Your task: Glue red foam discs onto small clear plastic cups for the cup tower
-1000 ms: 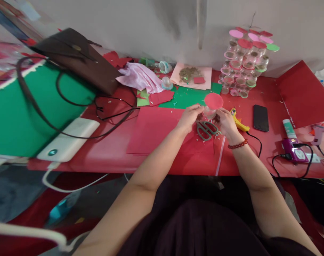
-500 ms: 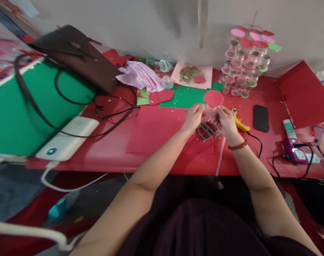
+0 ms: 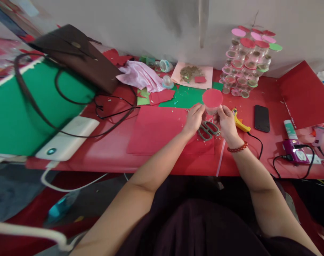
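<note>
My left hand and my right hand both grip a small clear jar topped with a round red paper disc, holding it just above the red table. Fingers of both hands curl around the jar's sides. Grey-handled scissors lie on a red paper sheet directly below the hands. A yellow glue gun rests just right of my right hand.
A stack of similar jars with pink, red and green lids stands at the back right. A black phone, glue stick, purple device, green sheet, brown bag and white power bank lie around.
The jar with its red disc has been lifted slightly and tilted, and both hands shifted a little upward with it.
</note>
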The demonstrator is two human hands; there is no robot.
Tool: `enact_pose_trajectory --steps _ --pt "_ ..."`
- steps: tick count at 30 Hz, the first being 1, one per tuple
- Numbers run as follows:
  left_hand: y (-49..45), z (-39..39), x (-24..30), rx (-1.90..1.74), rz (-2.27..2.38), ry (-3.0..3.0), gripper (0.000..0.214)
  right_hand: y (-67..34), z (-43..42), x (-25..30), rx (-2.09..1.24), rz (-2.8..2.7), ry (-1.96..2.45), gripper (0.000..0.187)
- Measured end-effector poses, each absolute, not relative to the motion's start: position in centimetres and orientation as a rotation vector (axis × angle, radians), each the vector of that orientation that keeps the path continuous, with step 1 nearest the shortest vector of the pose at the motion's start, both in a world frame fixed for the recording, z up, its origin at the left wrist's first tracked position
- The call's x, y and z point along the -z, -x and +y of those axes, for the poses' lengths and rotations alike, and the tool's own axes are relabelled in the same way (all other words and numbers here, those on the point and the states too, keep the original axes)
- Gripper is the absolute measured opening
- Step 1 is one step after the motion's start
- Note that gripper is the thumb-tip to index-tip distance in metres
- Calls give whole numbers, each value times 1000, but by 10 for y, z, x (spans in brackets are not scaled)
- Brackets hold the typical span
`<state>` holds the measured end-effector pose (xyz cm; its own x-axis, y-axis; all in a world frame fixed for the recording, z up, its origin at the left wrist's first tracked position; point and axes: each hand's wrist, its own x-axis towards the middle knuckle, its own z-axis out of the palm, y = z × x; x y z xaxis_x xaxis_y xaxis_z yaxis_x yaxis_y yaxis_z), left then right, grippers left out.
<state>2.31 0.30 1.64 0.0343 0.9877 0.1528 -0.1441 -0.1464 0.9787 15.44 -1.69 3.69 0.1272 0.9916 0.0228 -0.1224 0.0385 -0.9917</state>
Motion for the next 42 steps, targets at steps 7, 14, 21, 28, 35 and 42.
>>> enact_pose_trajectory --steps 7,14,21,28,35,42 --pt "-22 2 -17 -1475 1165 -1277 41 -146 -22 -35 -1333 -1019 1116 43" --pt "-23 -1 -31 -1371 1026 -1006 41 -154 -22 -44 -1337 -1060 1082 35" --pt "-20 3 -40 -1230 970 -898 27 -168 -15 -51 -1440 -1093 1135 31" --pt "-23 0 -39 -1287 1016 -886 28 -162 -15 -48 -1337 -1082 1132 44" --pt "-20 3 -37 -1276 930 -925 28 -164 -15 -48 -1234 -1199 1157 48" --pt "-25 1 -36 -1411 940 -913 30 -156 -17 -42 -1249 -1170 1149 49"
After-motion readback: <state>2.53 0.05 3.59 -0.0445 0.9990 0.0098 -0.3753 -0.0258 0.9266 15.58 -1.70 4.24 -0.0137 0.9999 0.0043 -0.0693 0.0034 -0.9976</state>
